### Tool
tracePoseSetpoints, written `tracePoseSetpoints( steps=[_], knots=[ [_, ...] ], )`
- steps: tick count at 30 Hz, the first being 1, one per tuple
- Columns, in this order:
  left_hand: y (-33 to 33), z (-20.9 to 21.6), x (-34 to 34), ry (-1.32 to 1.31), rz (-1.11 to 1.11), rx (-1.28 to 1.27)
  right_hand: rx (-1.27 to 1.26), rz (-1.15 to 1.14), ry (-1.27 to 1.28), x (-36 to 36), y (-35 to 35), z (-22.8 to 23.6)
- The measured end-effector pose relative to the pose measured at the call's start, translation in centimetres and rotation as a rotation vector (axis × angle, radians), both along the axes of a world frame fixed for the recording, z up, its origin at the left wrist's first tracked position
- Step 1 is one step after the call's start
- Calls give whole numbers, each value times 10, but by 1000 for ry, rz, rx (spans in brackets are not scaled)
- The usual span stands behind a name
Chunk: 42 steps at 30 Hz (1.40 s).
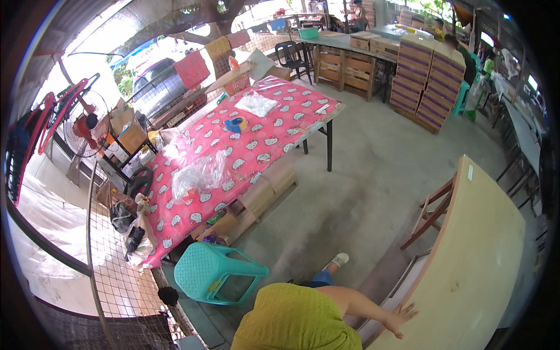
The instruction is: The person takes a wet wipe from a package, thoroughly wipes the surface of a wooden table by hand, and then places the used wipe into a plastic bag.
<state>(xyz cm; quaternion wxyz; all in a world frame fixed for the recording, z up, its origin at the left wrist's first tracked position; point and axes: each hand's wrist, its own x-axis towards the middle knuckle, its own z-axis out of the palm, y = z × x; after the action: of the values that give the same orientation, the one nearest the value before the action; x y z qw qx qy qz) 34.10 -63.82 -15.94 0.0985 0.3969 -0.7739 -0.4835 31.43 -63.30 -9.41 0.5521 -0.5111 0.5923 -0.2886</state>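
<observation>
My right hand (401, 318) reaches out to the right from a yellow-green garment (297, 318) at the bottom of the view. Its fingers are spread over the near left edge of a large pale wooden tabletop (478, 251), and it grips nothing. Whether the palm presses on the wood or hovers just above it, I cannot tell. Reddish-brown wooden legs (434, 213) show under the far left edge of this top. My left hand is out of the picture.
A teal plastic stool (219, 273) stands left of me. Beyond it, a pink patterned table (280, 116) bears clear plastic bags (201, 175) and a blue tape roll (235, 124). Stacked boxes (423, 79) rise at the far right. A wire-mesh fence (125, 291) borders the left side.
</observation>
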Motion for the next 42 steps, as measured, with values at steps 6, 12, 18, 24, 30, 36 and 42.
tracePoseSetpoints(
  steps=[6,12,18,24,30,36,42],
  knots=[
    [-35,7,30,228,-133,73,39,-40,-14,38,-94,-13],
    [-163,13,108,307,-376,185,57,-90,-7,103,-235,-17],
    [-372,35,244,225,-459,221,50,-167,-7,166,-394,-6],
    [-501,6,376,206,-114,198,53,-205,-34,216,-521,-2],
    [-607,-19,449,172,-78,231,104,-283,-129,246,-643,-16],
    [-773,0,545,-107,187,126,125,-367,-420,245,-815,-37],
    [-854,-115,707,-325,1014,106,-45,-122,-265,260,-1046,-56]
  ],
)
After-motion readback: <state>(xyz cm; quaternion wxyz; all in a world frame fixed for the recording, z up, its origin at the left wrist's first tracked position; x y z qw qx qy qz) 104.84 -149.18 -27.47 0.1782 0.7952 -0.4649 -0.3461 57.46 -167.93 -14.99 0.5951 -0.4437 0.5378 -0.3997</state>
